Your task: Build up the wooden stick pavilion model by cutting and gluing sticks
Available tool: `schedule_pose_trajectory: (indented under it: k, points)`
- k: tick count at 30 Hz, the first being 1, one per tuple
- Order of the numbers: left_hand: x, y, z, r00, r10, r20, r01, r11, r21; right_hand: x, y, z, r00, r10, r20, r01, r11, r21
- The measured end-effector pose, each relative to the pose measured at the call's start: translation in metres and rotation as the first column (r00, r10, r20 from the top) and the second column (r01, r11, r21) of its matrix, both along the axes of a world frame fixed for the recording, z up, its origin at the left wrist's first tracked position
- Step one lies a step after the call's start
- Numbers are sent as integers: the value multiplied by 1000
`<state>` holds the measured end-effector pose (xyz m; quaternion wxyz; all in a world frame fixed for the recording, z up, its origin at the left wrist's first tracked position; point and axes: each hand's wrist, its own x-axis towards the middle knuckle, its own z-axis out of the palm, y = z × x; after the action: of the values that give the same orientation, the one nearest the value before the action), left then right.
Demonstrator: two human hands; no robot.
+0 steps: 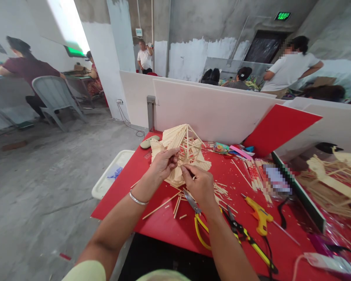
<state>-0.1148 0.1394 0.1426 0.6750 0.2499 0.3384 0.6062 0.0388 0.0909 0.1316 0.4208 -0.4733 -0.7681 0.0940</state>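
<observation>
A model built of thin pale wooden sticks (175, 136), with a sloped slatted roof and an open frame, stands on the red tabletop (160, 199). My left hand (166, 163) is at its front with fingers curled together; what they pinch is too small to make out. Close beside it, my right hand (199, 184) has thumb and forefinger pressed together at the model's lower front. Whatever is between those fingertips is hidden. Scissors with yellow handles (201, 224) lie under my right wrist. Loose sticks (161, 204) and cut pieces are scattered around the model's base.
A yellow glue gun (260, 214) and black-and-yellow cutters (251, 244) lie to the right. Bundled sticks (255, 175) are behind them. White partition boards (207, 109) border the back. A white tray (101, 183) sits left, below table level. Several people are in the background.
</observation>
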Motion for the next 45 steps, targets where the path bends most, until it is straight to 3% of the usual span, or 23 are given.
schedule_pose_trajectory:
  k: [11,16,19,21,24,26,27,28,30,31,33,35,38,42,45]
  points:
    - [1,2,3,1000,17,17,-17,1000,-21,1,-1,-2,1000,-5,1,5,1000,-24]
    - [2,-24,0,998,-46,37,47,999,-24,4,-12,-3,1000,-7,-24,7,1000,-28]
    - [10,-58,-19,997,-77,-12,76,995,-67,8,-27,-7,994,9,-113,-16,998,-62]
    - [15,-81,-40,996,-41,-84,37,998,-49,11,-36,-14,979,27,-201,-50,993,-111]
    - [16,-104,-78,946,-79,-316,85,996,4,19,-46,-34,970,48,-237,-92,980,-178]
    - [8,-109,-103,839,-26,-544,54,998,35,30,-50,-50,985,56,-166,-97,963,-252]
    - [1,-110,-115,746,-3,-666,45,998,46,38,-51,-58,992,55,-113,-87,949,-303]
    - [-6,-110,-125,628,35,-777,38,996,76,48,-51,-66,997,49,-56,-66,931,-359]
    - [-23,-110,-143,315,93,-945,73,990,122,70,-48,-79,998,2,66,28,896,-443]
    - [-30,-110,-150,153,122,-981,64,989,133,82,-45,-83,989,-36,143,100,880,-464]
    - [-41,-111,-160,-105,133,-985,4,991,134,105,-37,-87,942,-137,306,272,847,-458]
    - [-46,-111,-166,-267,126,-955,-57,988,147,125,-27,-86,871,-218,440,413,809,-417]
    - [-45,-110,-169,-366,108,-924,-80,986,147,146,-9,-77,787,-272,554,519,778,-354]
    - [-42,-108,-167,-397,89,-914,-86,987,134,162,12,-65,762,-270,588,534,776,-336]
    - [-37,-111,-164,-414,134,-900,-90,978,187,167,25,-66,764,-240,599,519,780,-350]
